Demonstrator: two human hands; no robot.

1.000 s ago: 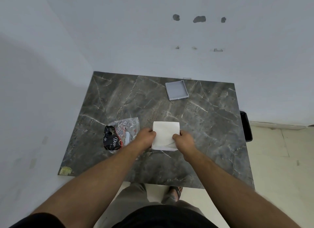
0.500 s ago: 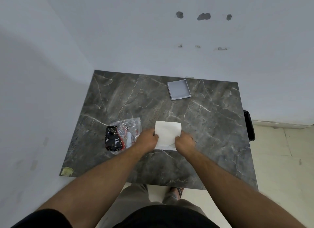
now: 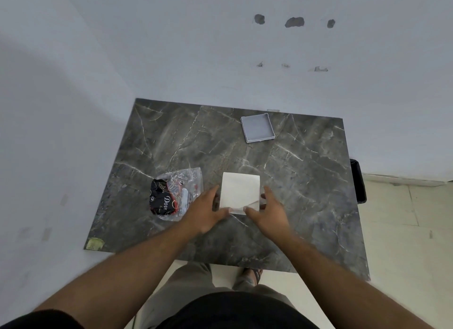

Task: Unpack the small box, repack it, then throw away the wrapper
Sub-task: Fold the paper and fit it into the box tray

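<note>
A small white square cardboard box (image 3: 239,193) lies flat and closed on the near middle of the table, its near edge showing a folded triangular flap at the right corner. A shallow grey square tray-like box half (image 3: 257,128) sits open side up near the far edge, well apart from the white box and turned slightly askew. A crumpled clear plastic wrapper (image 3: 177,193) with black, red and white print lies just left of the white box, bunched up with its dark printed part toward the left.
</note>
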